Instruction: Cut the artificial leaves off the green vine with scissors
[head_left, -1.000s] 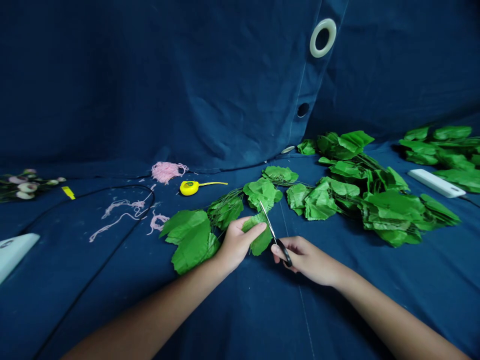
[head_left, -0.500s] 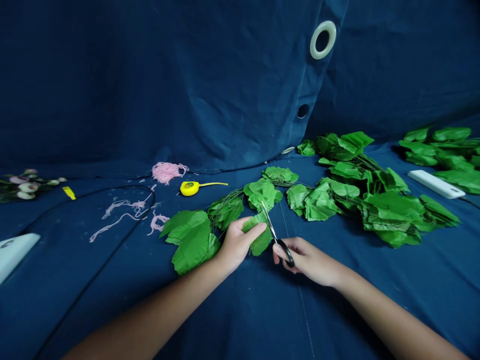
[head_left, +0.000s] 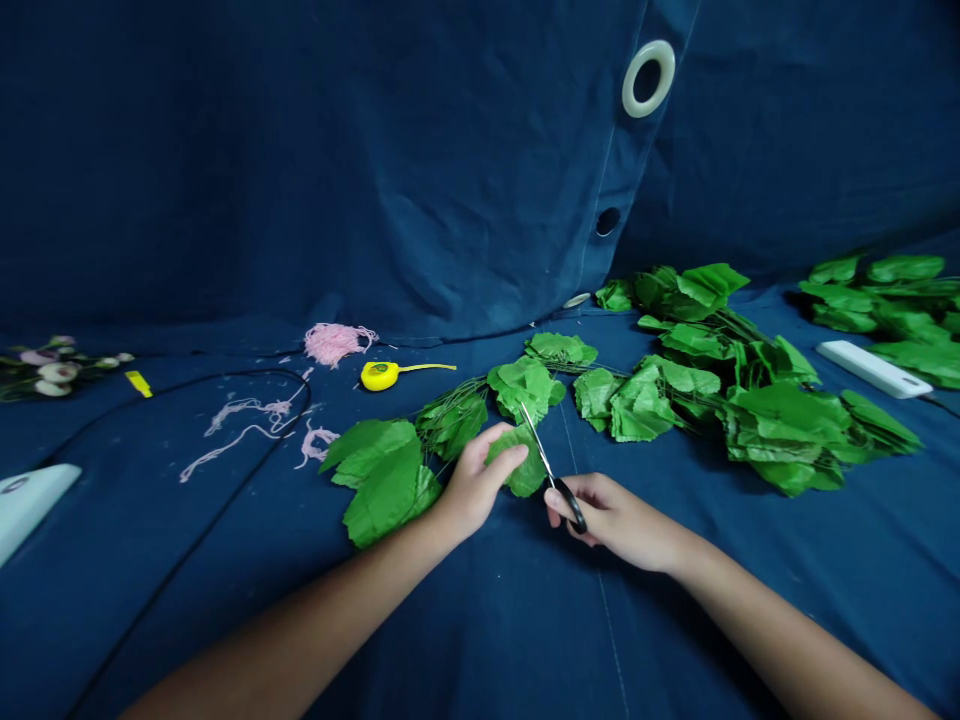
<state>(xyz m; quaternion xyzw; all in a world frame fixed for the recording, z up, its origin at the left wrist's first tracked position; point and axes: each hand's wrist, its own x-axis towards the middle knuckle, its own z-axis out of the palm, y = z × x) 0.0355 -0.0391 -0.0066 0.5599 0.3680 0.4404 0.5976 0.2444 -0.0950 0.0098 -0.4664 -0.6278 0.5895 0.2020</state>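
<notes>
My left hand (head_left: 477, 480) pinches a green artificial leaf (head_left: 527, 470) between thumb and fingers, in front of a bunch of leaves. In my right hand (head_left: 611, 520) is a pair of scissors (head_left: 576, 508) with black handles, blades pointing up and left along the leaf's right edge. Whether the blades touch the leaf I cannot tell. Around the left hand lie a cluster of larger leaves (head_left: 390, 480) and, behind the scissor tips, more artificial leaves (head_left: 521, 388) on thin stems.
A heap of leaf garlands (head_left: 787, 420) spreads to the right, near a white power bank-like block (head_left: 874, 368). At left lie a yellow tape measure (head_left: 379, 376), pink yarn (head_left: 337, 343), loose threads (head_left: 251, 410), a black cable (head_left: 202, 535) and artificial flowers (head_left: 56, 372).
The leaf in my left hand has turned, and its lower part has shifted up and right, close to the scissors. Both hands stay nearly in place.
</notes>
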